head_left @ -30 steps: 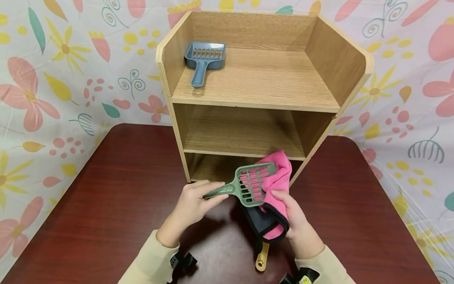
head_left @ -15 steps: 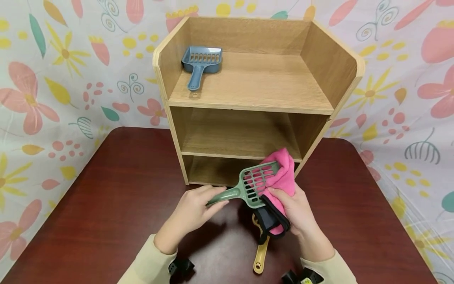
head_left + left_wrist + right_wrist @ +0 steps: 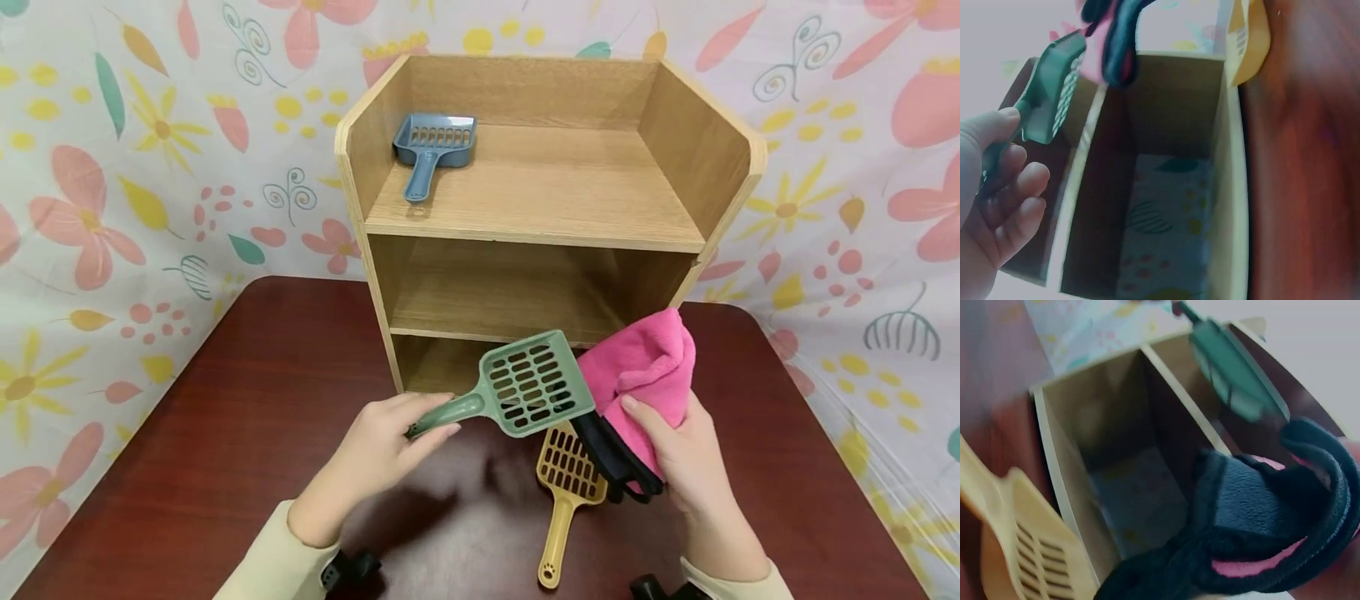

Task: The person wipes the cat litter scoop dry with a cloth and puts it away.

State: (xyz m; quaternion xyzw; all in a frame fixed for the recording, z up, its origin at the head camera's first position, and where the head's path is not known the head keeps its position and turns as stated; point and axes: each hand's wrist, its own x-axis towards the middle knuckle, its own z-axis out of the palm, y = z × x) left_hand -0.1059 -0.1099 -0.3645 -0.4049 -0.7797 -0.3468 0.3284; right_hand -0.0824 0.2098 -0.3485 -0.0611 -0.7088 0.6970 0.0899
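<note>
My left hand point(image 3: 378, 450) pinches the handle of a green slotted litter scoop point(image 3: 489, 398), whose head is raised over the table and tilted. In the left wrist view the thumb lies along the scoop's handle point(image 3: 1019, 115). My right hand point(image 3: 701, 479) grips a bunched pink cloth point(image 3: 648, 358) with a black side and edging. The cloth's dark part hangs by the scoop's right corner; whether they touch I cannot tell. Below them a yellow litter scoop point(image 3: 562, 504) lies on the table, its head partly behind the cloth. The right wrist view shows the cloth's dark side point(image 3: 1254, 500) close up.
A wooden shelf unit point(image 3: 540, 237) stands on the dark red table point(image 3: 300, 375) ahead of my hands. On its top level, at the left, a blue litter scoop point(image 3: 425, 167) rests in a blue tray. A flower-printed sheet point(image 3: 225, 167) hangs behind.
The pink cloth, earlier pressed against the green scoop's head, has moved off to the right with my right hand. The scoop has shifted slightly left, and more of the yellow scoop shows.
</note>
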